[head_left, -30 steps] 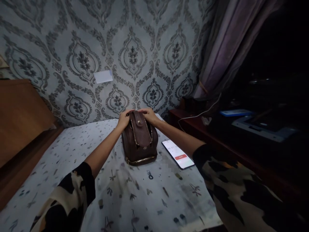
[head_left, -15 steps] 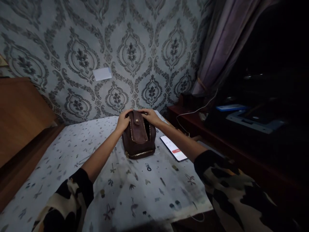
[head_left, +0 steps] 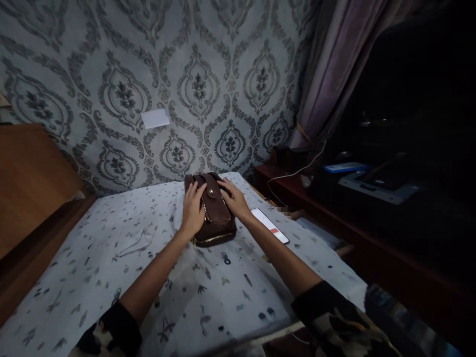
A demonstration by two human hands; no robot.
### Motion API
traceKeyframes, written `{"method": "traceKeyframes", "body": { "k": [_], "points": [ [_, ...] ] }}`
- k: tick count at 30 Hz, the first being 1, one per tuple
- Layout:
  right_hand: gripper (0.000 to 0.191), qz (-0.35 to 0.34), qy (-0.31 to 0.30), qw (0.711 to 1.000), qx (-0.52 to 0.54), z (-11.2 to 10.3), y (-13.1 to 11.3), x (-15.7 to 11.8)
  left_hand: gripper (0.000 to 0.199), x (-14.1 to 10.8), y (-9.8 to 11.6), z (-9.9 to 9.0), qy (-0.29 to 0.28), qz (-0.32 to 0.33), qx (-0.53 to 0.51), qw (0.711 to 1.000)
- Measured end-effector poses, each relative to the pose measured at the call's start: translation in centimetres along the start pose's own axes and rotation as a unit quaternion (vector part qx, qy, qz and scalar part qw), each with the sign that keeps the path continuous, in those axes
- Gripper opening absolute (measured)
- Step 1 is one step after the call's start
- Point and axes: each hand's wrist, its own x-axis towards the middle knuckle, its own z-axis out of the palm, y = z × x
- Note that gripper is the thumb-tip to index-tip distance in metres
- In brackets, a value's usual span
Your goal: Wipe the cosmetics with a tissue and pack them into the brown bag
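Note:
A dark brown bag point(head_left: 219, 214) with gold zips and a snap flap lies on the patterned white cloth point(head_left: 148, 267). My left hand point(head_left: 193, 208) rests flat on the bag's left side, its fingers stretched out toward the far end. On the right side, my right hand point(head_left: 234, 199) lies with spread fingers over the bag's edge, next to the snap. Both hands touch the bag without wrapping round it. Just right of the bag is a phone point(head_left: 268, 226) with a lit screen, partly behind my right forearm.
Patterned wallpaper point(head_left: 201, 89) covers the wall behind, with a white card point(head_left: 155, 118) on it. A wooden panel point(head_left: 33, 183) stands at the left. At the right are a dark red surface point(head_left: 290, 181), a white cable point(head_left: 297, 172) and a purple curtain point(head_left: 334, 74).
Both hands have slid from the bag's top end nearer to me, onto its sides. The bag now looks flatter, and its side opening no longer gapes.

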Motion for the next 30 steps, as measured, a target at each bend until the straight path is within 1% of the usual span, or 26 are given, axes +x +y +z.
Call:
{"method": "traceKeyframes", "body": {
  "k": [3,7,11,15,18,20,23,26,30],
  "points": [
    [0.048,0.002,0.010,1.000,0.007,0.3,0.1,-0.9,0.070,-0.7,0.3,0.2,-0.003,0.011,0.028,1.000],
    [0.056,0.005,0.018,1.000,0.023,0.7,-0.1,-1.3,0.069,-0.8,0.8,0.5,-0.013,0.001,0.044,0.999],
    [0.058,0.009,0.026,0.999,0.042,0.9,-0.6,-1.8,0.069,-0.7,1.1,0.8,-0.014,-0.003,0.056,0.998],
    [0.059,0.007,0.033,0.999,0.033,0.8,-1.3,-3.3,0.070,-0.8,1.3,0.7,-0.017,0.001,0.070,0.997],
    [0.059,-0.007,0.038,0.999,-0.012,1.0,-1.9,-5.0,0.068,-0.9,1.4,0.6,-0.018,-0.006,0.070,0.997],
    [0.062,-0.038,0.045,0.996,-0.068,1.3,-2.2,-6.2,0.065,-1.0,1.5,0.6,-0.018,-0.009,0.065,0.998],
    [0.068,-0.094,0.059,0.982,-0.154,2.0,-2.6,-7.5,0.064,-1.0,1.2,0.6,-0.027,-0.011,0.051,0.998],
    [0.062,-0.127,0.078,0.968,-0.200,2.5,-3.1,-8.1,0.059,-0.7,0.6,0.2,-0.044,-0.012,0.019,0.999],
    [0.054,-0.148,0.109,0.957,-0.225,2.9,-3.8,-8.5,0.048,0.1,-0.3,-1.2,-0.060,-0.002,-0.070,0.996]
  ]
}}
